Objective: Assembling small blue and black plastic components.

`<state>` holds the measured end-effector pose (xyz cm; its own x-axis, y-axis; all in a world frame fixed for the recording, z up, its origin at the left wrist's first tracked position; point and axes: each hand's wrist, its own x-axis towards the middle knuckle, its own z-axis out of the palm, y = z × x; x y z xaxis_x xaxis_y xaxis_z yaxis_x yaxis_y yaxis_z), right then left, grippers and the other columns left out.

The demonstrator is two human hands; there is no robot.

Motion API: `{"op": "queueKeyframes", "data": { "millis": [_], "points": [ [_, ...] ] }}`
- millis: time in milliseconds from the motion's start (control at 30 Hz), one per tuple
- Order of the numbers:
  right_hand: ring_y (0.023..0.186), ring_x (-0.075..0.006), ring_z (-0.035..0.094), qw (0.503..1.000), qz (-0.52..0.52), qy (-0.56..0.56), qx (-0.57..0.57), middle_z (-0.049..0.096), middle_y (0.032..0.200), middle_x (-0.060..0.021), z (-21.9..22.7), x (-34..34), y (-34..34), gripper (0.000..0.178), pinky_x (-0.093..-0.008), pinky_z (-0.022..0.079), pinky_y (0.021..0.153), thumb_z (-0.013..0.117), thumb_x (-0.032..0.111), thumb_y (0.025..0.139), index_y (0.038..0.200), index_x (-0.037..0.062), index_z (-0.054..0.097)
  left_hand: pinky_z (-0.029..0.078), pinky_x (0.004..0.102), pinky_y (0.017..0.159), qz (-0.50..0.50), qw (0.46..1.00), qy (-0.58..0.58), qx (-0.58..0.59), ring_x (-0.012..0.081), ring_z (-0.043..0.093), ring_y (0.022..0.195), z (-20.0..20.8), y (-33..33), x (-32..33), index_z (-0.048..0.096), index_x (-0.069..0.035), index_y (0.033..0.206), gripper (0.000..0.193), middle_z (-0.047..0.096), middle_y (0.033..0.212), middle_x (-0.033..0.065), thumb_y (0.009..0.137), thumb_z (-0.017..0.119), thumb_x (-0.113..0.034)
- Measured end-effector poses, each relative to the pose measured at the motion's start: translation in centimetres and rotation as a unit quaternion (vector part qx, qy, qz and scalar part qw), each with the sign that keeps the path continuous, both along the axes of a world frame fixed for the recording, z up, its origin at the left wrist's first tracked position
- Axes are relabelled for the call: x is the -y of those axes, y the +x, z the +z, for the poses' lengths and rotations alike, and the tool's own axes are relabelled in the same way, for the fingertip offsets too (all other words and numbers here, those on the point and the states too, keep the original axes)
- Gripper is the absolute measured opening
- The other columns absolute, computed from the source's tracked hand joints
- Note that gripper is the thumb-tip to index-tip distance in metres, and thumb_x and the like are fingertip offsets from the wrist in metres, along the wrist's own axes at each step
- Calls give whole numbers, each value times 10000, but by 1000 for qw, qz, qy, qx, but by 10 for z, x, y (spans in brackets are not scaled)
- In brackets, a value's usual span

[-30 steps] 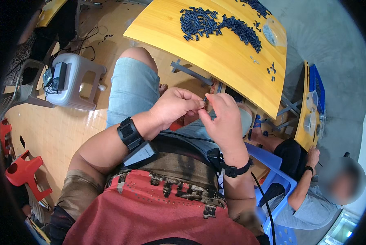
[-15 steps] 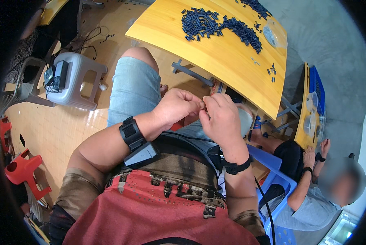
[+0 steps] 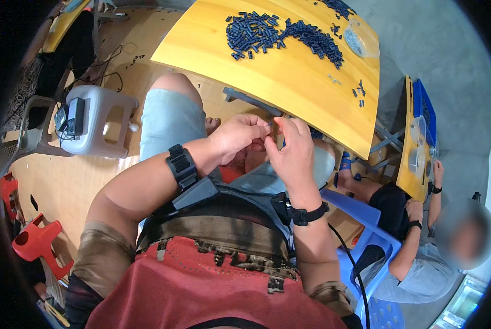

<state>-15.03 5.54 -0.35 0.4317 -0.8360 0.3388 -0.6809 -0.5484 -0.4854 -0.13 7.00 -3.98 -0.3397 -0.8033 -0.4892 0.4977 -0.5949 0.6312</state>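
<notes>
Where the fingertips of the left hand point(image 3: 240, 137) and the right hand point(image 3: 292, 151) meet, a small dark part point(image 3: 273, 127) is pinched between them, held above the person's lap and just in front of the near edge of the yellow table point(image 3: 289, 82). Most of that part is covered by the fingers; only a sliver shows, too small to tell its shape, its long axis or which way it points. Both hands are curled shut around it, thumbs pressed toward forefingers, the two sets of fingertips touching or nearly so.

A black wrist strap point(image 3: 180, 166) wraps the left forearm, and a black band point(image 3: 305, 214) wraps the right wrist. Below the hands lie light blue shorts point(image 3: 166, 120), with one bare knee reaching toward the table.

On the table top, well apart from the hands, a heap of small dark blue pieces point(image 3: 281, 35) spreads in a broad band; a few strays point(image 3: 359, 90) lie near the right edge, and a clear plastic bag point(image 3: 360, 44) rests beside the heap. The table's far end is cut off by the picture's rim.

To the left stands a grey plastic stool point(image 3: 100, 123) carrying a dark device point(image 3: 70, 116). A red stool point(image 3: 37, 241) sits at the lower left. At the right, another person point(image 3: 421, 257) sits on a blue chair point(image 3: 360, 225) by a second yellow table point(image 3: 407, 148).
</notes>
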Motion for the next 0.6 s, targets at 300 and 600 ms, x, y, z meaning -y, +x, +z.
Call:
{"op": "queueKeyframes", "data": {
  "millis": [300, 600],
  "points": [
    [872, -315, 478, 998, -54, -31, -19, 500, 902, -125, -11, 23, -2, 303, -408, 399, 785, 702, 119, 628, 885, 39, 563, 431, 186, 466, 27, 999, 23, 35, 65, 557, 594, -10, -8, 23, 607, -50, 900, 139, 598, 739, 3, 894, 569, -184],
    [867, -304, 464, 998, -58, -19, -19, 490, 886, -110, -11, 39, -1, 286, -393, 392, 783, 709, 112, 602, 842, 46, 570, 478, 215, 468, 51, 998, 18, 35, 80, 568, 600, -15, -12, 35, 615, -27, 886, 138, 601, 740, 14, 884, 578, -160]
  ]
}}
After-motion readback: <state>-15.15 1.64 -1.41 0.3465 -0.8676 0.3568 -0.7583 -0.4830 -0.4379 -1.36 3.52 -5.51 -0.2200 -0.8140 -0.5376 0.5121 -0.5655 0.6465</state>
